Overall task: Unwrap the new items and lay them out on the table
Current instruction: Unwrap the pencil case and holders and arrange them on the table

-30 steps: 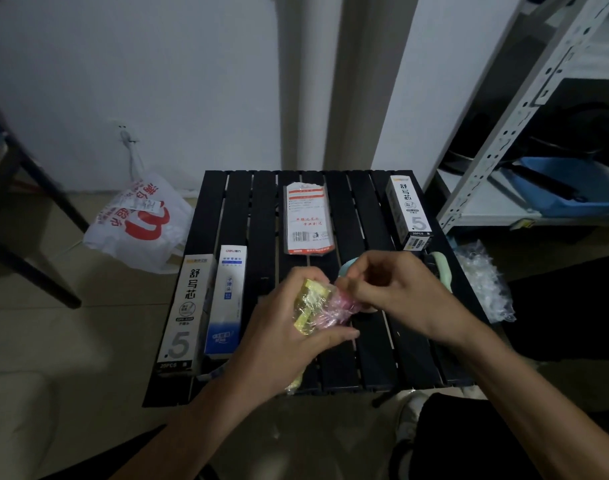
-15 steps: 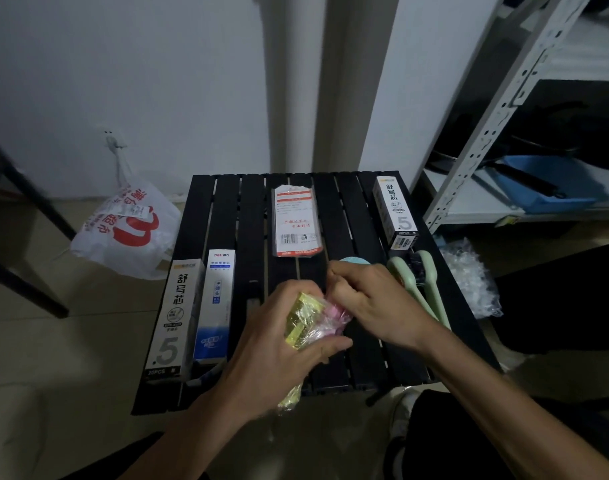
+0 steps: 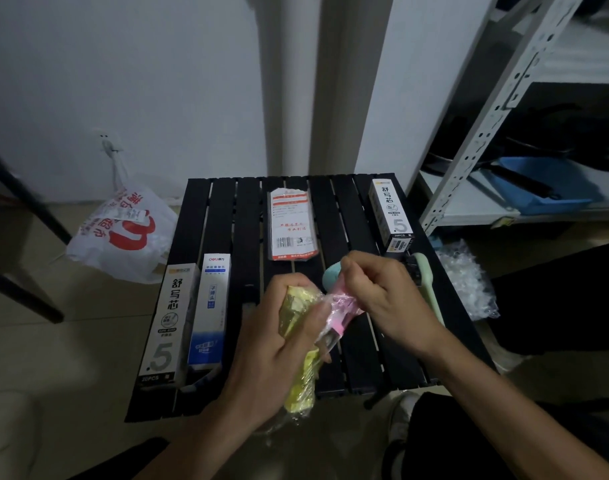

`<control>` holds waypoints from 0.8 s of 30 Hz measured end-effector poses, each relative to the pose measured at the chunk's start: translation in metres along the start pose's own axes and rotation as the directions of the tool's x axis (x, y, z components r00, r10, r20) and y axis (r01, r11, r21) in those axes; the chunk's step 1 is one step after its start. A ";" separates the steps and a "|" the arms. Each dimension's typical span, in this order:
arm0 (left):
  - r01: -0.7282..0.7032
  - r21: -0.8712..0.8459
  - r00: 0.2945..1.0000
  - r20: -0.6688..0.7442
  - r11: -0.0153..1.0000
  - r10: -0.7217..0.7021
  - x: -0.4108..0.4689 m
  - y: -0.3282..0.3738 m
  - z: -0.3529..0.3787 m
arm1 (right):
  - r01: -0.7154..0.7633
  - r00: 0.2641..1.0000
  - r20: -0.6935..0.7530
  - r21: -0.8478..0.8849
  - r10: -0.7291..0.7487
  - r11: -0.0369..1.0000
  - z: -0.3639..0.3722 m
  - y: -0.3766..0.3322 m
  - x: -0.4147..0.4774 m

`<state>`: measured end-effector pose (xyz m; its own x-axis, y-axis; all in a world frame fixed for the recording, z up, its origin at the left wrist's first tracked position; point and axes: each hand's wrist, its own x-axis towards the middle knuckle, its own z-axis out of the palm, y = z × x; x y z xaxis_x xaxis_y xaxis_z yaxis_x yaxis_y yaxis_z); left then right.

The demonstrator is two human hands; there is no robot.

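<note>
Two hands are seen above the near half of the tabletop (image 3: 223,216). The left hand (image 3: 279,348) is wrapped round a bundle (image 3: 298,306) of yellow and pink items, its fingers curled over the yellow part. The right hand (image 3: 389,299) is closed at the bundle's pink end, where the clear wrap (image 3: 337,301) is pinched between thumb and fingers. The bundle is held tilted just above the dark slats, its lower yellow end reaching past the near edge. Just behind the hands a mint-green round item (image 3: 332,277) is partly hidden; whether it is touched cannot be told. Beside the right hand a pale green handle (image 3: 429,282) is laid on the slats. At the far right corner a small white box (image 3: 391,213) is laid lengthwise, and a flat packet (image 3: 291,225) with red print is laid at the far middle. On the left side two long boxes are set side by side: a grey-white box (image 3: 170,323) marked .5 and a blue-and-white box (image 3: 211,310). On the floor to the left a white shopping bag (image 3: 123,233) with red print is slumped near the wall; to the right crumpled clear plastic (image 3: 465,278) is piled beside a metal shelf (image 3: 497,109), on which a blue tray (image 3: 545,188) is kept.
</note>
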<state>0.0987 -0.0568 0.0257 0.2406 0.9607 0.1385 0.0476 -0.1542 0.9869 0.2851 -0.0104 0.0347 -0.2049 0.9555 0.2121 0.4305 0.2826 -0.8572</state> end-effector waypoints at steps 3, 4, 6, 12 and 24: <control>-0.055 0.059 0.998 -0.013 0.997 0.056 0.001 -0.004 -0.002 | -0.128 0.991 0.068 0.153 0.119 0.980 0.007 0.000 0.003; -0.070 0.076 0.997 -0.012 0.995 0.071 0.001 -0.004 -0.003 | -0.168 0.984 0.091 0.208 0.152 0.964 0.008 0.001 0.003; -0.107 0.158 0.994 -0.001 0.982 0.109 0.000 -0.006 -0.007 | -0.251 0.964 0.159 0.268 0.214 0.930 0.010 0.002 0.002; -0.132 0.273 0.985 0.141 0.953 0.096 0.005 -0.018 -0.011 | -0.283 0.899 0.361 0.043 0.249 0.958 0.004 0.005 0.002; -0.104 0.334 0.964 0.265 0.937 0.013 0.016 -0.011 -0.011 | -0.277 0.885 0.375 -0.049 0.275 0.960 -0.003 0.014 0.004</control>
<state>0.0914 -0.0377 0.0176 0.4898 0.8630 0.1239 0.3432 -0.3215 0.8825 0.2928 -0.0026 0.0253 -0.3926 0.8921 -0.2237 0.5127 0.0103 -0.8585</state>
